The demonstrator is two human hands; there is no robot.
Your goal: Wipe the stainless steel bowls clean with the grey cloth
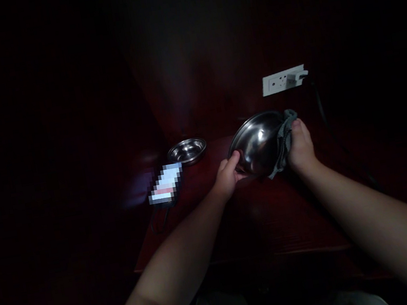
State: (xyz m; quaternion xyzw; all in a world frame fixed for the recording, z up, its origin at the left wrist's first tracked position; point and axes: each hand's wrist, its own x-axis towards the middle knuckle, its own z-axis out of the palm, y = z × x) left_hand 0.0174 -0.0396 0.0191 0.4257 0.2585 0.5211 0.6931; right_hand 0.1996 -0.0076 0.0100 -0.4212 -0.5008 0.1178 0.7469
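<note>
Phone (166, 185) left of the grip; screen pixelated, writing illegible. Shallow steel dish (188, 151) just beyond it. Left hand (227, 175) grips left edge of tilted steel bowl (257, 147), held between both hands. Right hand (301, 147) clasps grey cloth (284, 147) against bowl's right side. Socket plate (273, 84) beyond; markings unreadable.

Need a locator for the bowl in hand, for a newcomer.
Find the dark red table, then the white socket plate above it. Below that, a shiny metal bowl is tilted between the left hand and right hand. Unlike the smaller metal dish near the phone, it's held, with a grey cloth against it.
</note>
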